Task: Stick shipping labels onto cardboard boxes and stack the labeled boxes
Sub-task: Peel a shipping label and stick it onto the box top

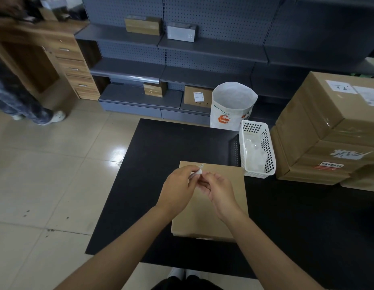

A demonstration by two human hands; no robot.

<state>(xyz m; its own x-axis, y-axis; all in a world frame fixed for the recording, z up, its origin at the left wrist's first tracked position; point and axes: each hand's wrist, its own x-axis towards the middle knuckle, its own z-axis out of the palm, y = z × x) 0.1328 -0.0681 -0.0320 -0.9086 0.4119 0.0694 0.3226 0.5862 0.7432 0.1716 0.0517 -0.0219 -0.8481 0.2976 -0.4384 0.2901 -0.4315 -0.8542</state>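
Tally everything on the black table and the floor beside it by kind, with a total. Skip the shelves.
Flat cardboard box under the hands: 1
White plastic basket: 1
White woven sack on the floor: 1
Small white label pinched between left hand and right hand: 1
Big stacked cartons, right: at least 3, the edge of the picture cuts them off
Total: at least 7
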